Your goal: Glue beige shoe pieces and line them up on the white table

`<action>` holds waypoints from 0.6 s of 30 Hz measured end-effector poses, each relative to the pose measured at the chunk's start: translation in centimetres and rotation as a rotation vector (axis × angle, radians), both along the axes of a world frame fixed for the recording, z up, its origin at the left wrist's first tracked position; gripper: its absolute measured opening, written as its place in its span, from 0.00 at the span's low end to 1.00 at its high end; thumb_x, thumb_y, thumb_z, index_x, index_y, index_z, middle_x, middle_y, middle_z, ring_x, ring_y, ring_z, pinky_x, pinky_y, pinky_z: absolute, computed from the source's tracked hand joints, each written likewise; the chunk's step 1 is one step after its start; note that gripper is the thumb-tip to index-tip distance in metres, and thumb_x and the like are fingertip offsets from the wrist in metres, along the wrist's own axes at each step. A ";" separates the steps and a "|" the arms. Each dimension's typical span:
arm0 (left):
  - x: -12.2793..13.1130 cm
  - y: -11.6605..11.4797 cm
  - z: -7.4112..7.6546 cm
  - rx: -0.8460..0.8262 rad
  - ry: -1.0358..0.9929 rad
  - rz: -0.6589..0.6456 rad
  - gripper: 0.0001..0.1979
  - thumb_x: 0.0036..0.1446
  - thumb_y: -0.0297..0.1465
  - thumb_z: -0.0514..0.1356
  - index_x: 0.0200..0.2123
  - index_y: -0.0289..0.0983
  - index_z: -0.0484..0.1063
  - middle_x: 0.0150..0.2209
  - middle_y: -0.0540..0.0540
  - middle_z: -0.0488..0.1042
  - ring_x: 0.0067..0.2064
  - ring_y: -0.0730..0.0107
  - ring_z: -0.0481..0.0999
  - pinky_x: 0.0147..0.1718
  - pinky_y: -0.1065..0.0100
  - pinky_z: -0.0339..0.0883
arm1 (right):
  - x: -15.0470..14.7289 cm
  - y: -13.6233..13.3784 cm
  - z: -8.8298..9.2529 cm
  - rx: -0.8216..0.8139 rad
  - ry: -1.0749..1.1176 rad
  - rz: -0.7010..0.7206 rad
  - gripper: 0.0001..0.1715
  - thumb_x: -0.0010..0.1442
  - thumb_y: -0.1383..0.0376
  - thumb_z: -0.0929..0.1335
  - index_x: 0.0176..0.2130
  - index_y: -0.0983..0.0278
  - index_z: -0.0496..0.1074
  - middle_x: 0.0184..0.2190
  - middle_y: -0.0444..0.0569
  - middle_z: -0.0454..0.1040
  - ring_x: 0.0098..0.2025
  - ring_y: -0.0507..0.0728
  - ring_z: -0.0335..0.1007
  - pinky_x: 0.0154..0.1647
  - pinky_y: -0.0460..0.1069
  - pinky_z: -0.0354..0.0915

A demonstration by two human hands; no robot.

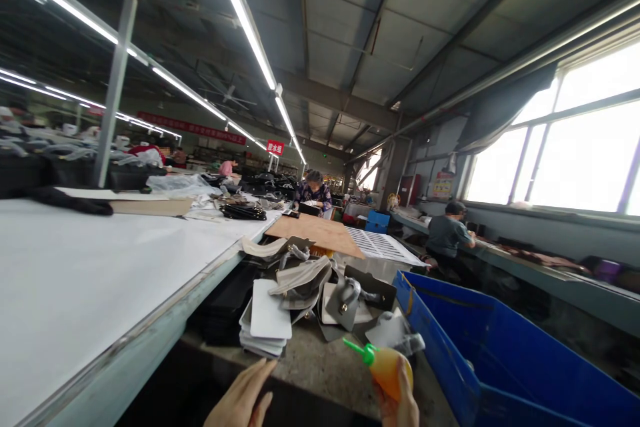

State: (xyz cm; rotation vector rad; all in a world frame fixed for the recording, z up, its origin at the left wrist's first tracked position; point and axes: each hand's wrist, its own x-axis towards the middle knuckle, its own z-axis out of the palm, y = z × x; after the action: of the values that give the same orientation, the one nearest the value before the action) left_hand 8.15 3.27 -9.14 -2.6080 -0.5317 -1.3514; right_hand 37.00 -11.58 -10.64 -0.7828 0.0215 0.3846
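Note:
At the bottom edge my right hand (400,407) is wrapped around an orange squeeze bottle (387,367) with a green nozzle that points up and left. To its left my left hand (245,400) is raised with fingers stretched out and nothing in it. Just beyond both hands, a stack of white rounded cards (267,317) and a heap of grey and black leather pieces (325,287) lie on a worn bench top (320,363). Only the fingers of each hand show.
A long white table (90,267) runs along the left. A blue plastic crate (500,353) stands at the right. A brown board (315,230) and a white grille (380,245) lie further back. Two people work at benches in the distance.

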 end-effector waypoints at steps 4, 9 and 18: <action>2.2 -1.1 1.2 0.056 0.049 -0.089 0.16 0.61 0.27 0.56 0.50 0.28 0.74 0.47 0.35 0.82 0.47 0.64 0.82 0.47 0.75 0.70 | -2.2 -0.4 2.0 0.011 -0.087 0.023 0.47 0.21 0.66 0.82 0.44 0.64 0.72 0.35 0.42 0.77 0.31 0.56 0.75 0.27 0.45 0.71; 4.0 -1.7 1.3 -0.086 0.084 -0.208 0.18 0.59 0.26 0.56 0.51 0.26 0.74 0.50 0.34 0.80 0.51 0.62 0.80 0.49 0.72 0.70 | -1.6 -2.1 3.0 0.097 -0.077 0.008 0.39 0.35 0.51 0.81 0.44 0.61 0.71 0.39 0.46 0.76 0.36 0.55 0.74 0.34 0.49 0.73; -1.2 -5.9 11.3 -1.143 -0.109 -0.908 0.16 0.60 0.46 0.59 0.44 0.46 0.81 0.42 0.48 0.84 0.44 0.65 0.82 0.44 0.70 0.74 | 3.6 -5.2 1.8 0.093 -0.048 -0.048 0.36 0.39 0.44 0.78 0.44 0.55 0.70 0.43 0.45 0.74 0.36 0.56 0.75 0.30 0.47 0.71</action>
State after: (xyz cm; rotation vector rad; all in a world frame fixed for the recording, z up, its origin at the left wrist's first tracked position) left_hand 6.94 -2.62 2.18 -4.0493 -0.0580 -1.7440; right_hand 40.61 -16.82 -8.81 -0.6980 -0.0228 0.3187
